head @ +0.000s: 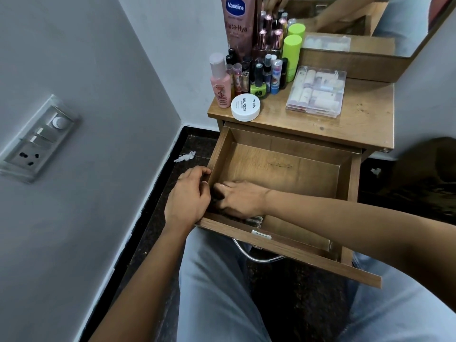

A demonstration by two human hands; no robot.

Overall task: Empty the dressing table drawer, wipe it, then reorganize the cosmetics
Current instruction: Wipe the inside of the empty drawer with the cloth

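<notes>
The wooden drawer (283,154) is pulled out over my lap, its bottom bare. My left hand (188,196) grips the drawer's left wall near the front corner. My right hand (240,198) is inside the front left corner, pressing down on a dark striped cloth (255,220) that shows only at its edge under the palm. The cosmetics stand on the dressing table top (365,119): a pink bottle (220,82), a white nail polish remover tub (245,107), a green nail polish (258,87), a tall Vaseline tube (238,23) and a clear plastic box (317,91).
A mirror (370,18) stands behind the table top. The grey wall on the left carries a switch and socket panel (39,139). White scraps (185,156) lie on the dark floor left of the drawer. A metal handle (256,255) hangs under the drawer front.
</notes>
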